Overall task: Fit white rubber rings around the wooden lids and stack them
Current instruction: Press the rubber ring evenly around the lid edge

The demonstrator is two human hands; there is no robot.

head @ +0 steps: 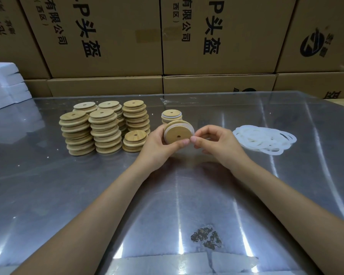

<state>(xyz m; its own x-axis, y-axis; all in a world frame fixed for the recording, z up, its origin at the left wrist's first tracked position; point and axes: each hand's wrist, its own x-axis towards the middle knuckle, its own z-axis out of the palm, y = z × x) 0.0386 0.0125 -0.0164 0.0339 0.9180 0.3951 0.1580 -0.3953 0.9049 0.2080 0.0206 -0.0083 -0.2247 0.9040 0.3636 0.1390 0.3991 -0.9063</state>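
Packing bench in a warehouse stockroom.
Walled in by printed cardboard cartons (111,36) stacked high behind a plastic-covered metal table (68,195), with wooden lids (105,132) piled in batches beside loose white rubber rings (264,139).

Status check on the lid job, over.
Left hand grips wooden lid; right hand pinches its white ring on. Finished stack behind, spare rings right. Nothing in the way.
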